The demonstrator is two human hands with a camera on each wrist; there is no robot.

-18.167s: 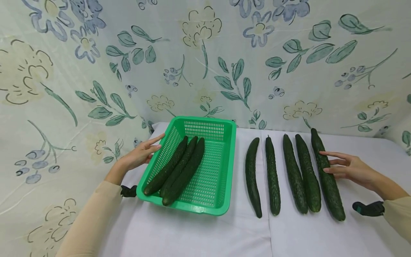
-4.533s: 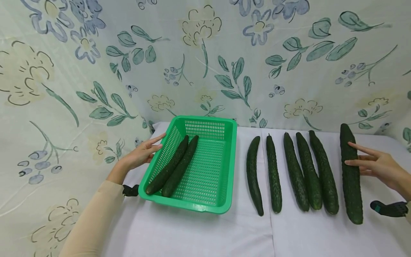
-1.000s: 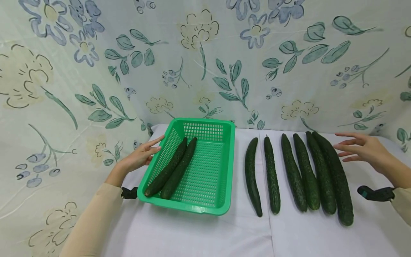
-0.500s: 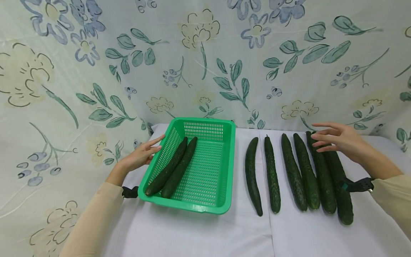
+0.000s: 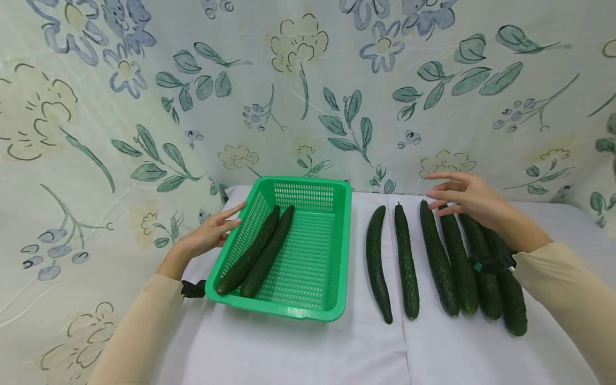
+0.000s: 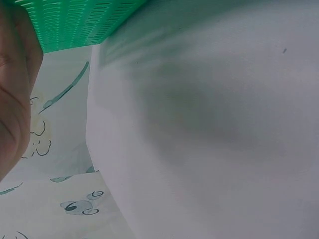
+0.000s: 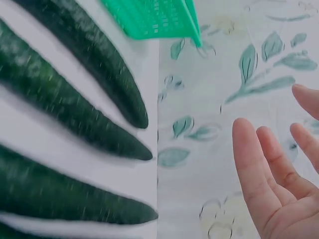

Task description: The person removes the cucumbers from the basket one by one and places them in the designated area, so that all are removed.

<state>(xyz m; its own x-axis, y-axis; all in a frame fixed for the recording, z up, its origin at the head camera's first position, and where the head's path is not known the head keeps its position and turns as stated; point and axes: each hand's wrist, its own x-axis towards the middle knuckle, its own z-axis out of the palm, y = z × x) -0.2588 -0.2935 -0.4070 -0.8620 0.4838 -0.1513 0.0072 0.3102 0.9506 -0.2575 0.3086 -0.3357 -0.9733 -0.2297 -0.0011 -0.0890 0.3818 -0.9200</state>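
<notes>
My left hand [image 5: 209,233] rests its outstretched fingertips against the left side of a green plastic basket [image 5: 348,240]. Inside, at the left, lie two dark green cucumbers, one [image 5: 252,251] beside the other [image 5: 271,248]. My right hand [image 5: 469,200] hovers with parted, bent fingers and holds nothing. It overlaps the upper ends of a row of several cucumbers, among them one [image 5: 438,262] just below the fingers and another [image 5: 462,267] beside it. In the right wrist view the fingers [image 7: 251,169] are apart from the cucumber tips. My right forearm partly hides the rightmost cucumbers [image 5: 514,305].
Left of the row lie a curved cucumber [image 5: 377,262] and a straight one [image 5: 407,262], spaced apart. A white cloth [image 5: 356,353] covers the table. Floral fabric [image 5: 308,107] hangs close behind the table and on the left. Both wrists carry black straps.
One cucumber from the basket now lies at the row's right end. Over the last second my right hand has moved left, away from it. The left hand stays at the basket.
</notes>
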